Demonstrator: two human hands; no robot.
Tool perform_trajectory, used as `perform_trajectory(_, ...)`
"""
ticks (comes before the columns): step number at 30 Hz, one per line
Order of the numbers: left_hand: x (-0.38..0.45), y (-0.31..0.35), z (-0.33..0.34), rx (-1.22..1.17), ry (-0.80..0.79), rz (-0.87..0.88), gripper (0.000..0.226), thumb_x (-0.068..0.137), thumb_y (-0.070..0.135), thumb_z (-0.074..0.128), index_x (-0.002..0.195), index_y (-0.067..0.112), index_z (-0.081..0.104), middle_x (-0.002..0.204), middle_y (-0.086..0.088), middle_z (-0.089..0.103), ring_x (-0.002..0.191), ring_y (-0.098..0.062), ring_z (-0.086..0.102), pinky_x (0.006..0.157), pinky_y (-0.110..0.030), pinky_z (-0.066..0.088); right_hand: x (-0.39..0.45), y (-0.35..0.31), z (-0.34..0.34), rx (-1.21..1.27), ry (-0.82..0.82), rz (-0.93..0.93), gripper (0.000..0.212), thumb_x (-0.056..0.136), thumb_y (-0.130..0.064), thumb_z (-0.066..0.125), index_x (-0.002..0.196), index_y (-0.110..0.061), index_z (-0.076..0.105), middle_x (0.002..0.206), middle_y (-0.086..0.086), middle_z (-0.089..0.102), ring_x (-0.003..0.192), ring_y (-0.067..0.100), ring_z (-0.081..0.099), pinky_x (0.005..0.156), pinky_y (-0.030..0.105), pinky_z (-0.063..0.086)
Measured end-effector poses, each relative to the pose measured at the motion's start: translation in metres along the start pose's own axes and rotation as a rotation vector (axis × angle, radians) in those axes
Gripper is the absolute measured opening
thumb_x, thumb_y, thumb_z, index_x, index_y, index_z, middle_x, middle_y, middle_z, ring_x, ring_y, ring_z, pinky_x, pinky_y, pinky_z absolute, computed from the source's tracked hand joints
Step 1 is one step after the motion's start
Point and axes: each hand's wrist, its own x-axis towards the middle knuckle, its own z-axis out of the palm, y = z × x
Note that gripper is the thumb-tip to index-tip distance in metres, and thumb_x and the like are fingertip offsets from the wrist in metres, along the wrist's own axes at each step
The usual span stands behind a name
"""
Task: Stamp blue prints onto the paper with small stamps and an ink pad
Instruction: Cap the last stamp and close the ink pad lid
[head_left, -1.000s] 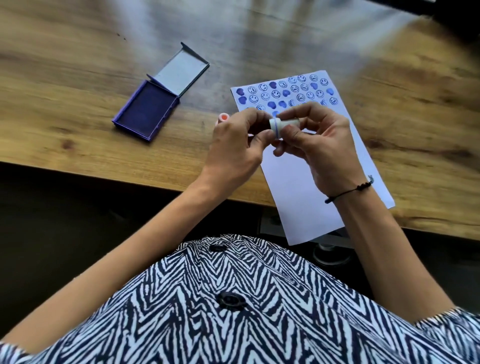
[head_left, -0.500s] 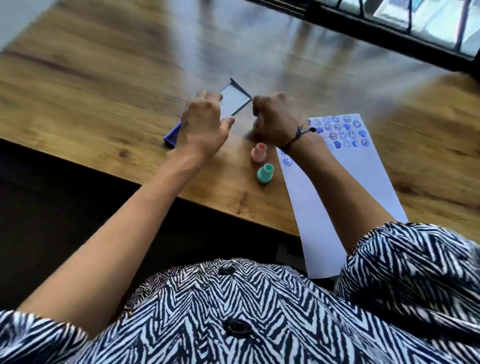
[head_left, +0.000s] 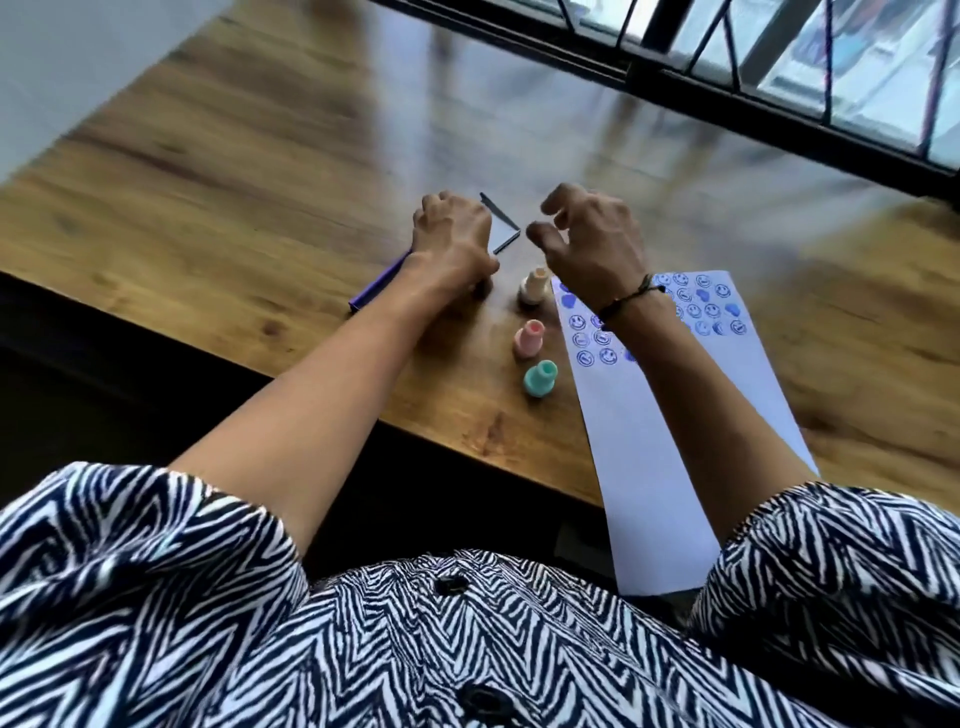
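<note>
The purple ink pad (head_left: 375, 290) lies open on the wooden table, its lid (head_left: 503, 228) tilted up. My left hand (head_left: 452, 239) lies over the pad with curled fingers and hides most of it. My right hand (head_left: 592, 244) hovers just right of the lid, fingers apart and holding nothing. Below it a cream stamp (head_left: 535, 286) stands upright. A pink stamp (head_left: 529, 338) and a teal stamp (head_left: 540, 378) stand in a row nearer to me. The white paper (head_left: 675, 441) lies to the right, with blue smiley and heart prints (head_left: 701, 306) at its far end under my right wrist.
The table's near edge (head_left: 415, 441) runs diagonally in front of me and the paper overhangs it. A dark window frame (head_left: 727, 93) runs along the table's far side. My striped sleeves fill the bottom of the view.
Both hands left the paper and moved to the ink pad. The small white stamp has left my fingers; a cream one now stands beside the pad. My right hand has opened; the view tilted upward.
</note>
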Motion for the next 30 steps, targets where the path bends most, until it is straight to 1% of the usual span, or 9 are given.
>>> perform_trajectory(4,-0.018,-0.013,-0.018,-0.296,0.215,0.032,0.053,0.072,0.031,0.064,0.108,-0.006,0.05,0.112,-0.028,0.055,0.105,-0.04,0.051,0.088,-0.04,0.042,0.015,-0.004,-0.008,0.254,-0.004,0.165,0.034,0.092,-0.036,0.046,0.099,-0.005,0.06,0.098,0.02,0.068,0.093,0.035,0.061,0.084,0.036,0.045)
perform_trajectory(7,-0.044,-0.019,-0.026,-0.499,0.358,0.137,0.048,0.073,0.024,0.063,0.11,-0.003,0.052,0.105,-0.025,0.058,0.098,-0.035,0.055,0.085,-0.037,0.043,0.02,-0.019,-0.016,0.774,-0.279,0.31,0.043,0.096,-0.044,0.031,0.089,-0.007,0.052,0.075,0.012,0.053,0.063,0.024,0.053,0.065,0.035,0.049)
perform_trajectory(11,-0.07,-0.025,-0.028,-0.611,0.428,0.148,0.052,0.075,0.016,0.065,0.121,-0.002,0.049,0.114,-0.023,0.059,0.105,-0.03,0.056,0.093,-0.034,0.044,0.018,-0.033,-0.012,0.966,-0.556,0.286,0.05,0.094,-0.052,0.02,0.092,-0.015,0.053,0.082,0.011,0.057,0.067,0.023,0.062,0.073,0.031,0.055)
perform_trajectory(14,-0.083,-0.033,-0.029,-0.658,0.441,0.157,0.056,0.075,0.015,0.067,0.124,-0.004,0.046,0.118,-0.023,0.057,0.11,-0.03,0.056,0.098,-0.037,0.046,0.015,-0.04,-0.007,1.052,-0.719,0.246,0.047,0.094,-0.054,0.025,0.107,-0.017,0.05,0.094,0.016,0.06,0.073,0.025,0.065,0.083,0.035,0.054)
perform_trajectory(17,-0.095,-0.051,-0.028,-0.706,0.39,0.206,0.064,0.076,0.019,0.065,0.13,-0.004,0.039,0.125,-0.021,0.055,0.116,-0.027,0.054,0.104,-0.037,0.043,0.007,-0.048,-0.002,1.062,-0.771,0.185,0.03,0.089,-0.047,0.045,0.097,-0.021,0.058,0.092,0.012,0.064,0.073,0.024,0.061,0.08,0.033,0.052)
perform_trajectory(19,-0.101,-0.07,-0.024,-0.778,0.312,0.188,0.064,0.077,0.021,0.06,0.133,0.0,0.036,0.128,-0.014,0.054,0.12,-0.022,0.052,0.107,-0.033,0.04,-0.003,-0.052,0.003,1.039,-0.73,0.167,0.025,0.077,-0.045,0.056,0.091,-0.024,0.057,0.081,0.002,0.062,0.067,0.018,0.058,0.066,0.028,0.047)
perform_trajectory(21,-0.107,-0.09,-0.02,-0.945,0.253,0.064,0.059,0.079,0.02,0.053,0.133,0.004,0.037,0.123,-0.007,0.054,0.118,-0.017,0.052,0.106,-0.03,0.039,-0.014,-0.057,0.009,0.898,-0.641,0.13,0.038,0.067,-0.045,0.064,0.094,-0.022,0.051,0.077,-0.005,0.054,0.067,0.012,0.052,0.057,0.022,0.039)
perform_trajectory(26,-0.105,-0.112,-0.011,-1.187,0.21,-0.236,0.052,0.08,0.034,0.042,0.127,0.011,0.046,0.106,-0.007,0.062,0.103,-0.019,0.058,0.085,-0.022,0.048,-0.03,-0.061,0.036,0.065,-0.385,-0.202,0.068,0.064,-0.048,0.074,0.114,-0.014,0.044,0.112,0.011,0.05,0.106,0.03,0.042,0.088,0.039,0.037)
perform_trajectory(30,-0.099,-0.109,-0.006,-1.228,0.201,-0.232,0.055,0.081,0.038,0.038,0.127,0.008,0.045,0.103,-0.009,0.063,0.1,-0.016,0.059,0.087,-0.018,0.047,-0.033,-0.058,0.052,-0.071,-0.37,-0.222,0.073,0.062,-0.051,0.069,0.118,-0.014,0.04,0.122,0.015,0.048,0.11,0.035,0.041,0.093,0.044,0.039)
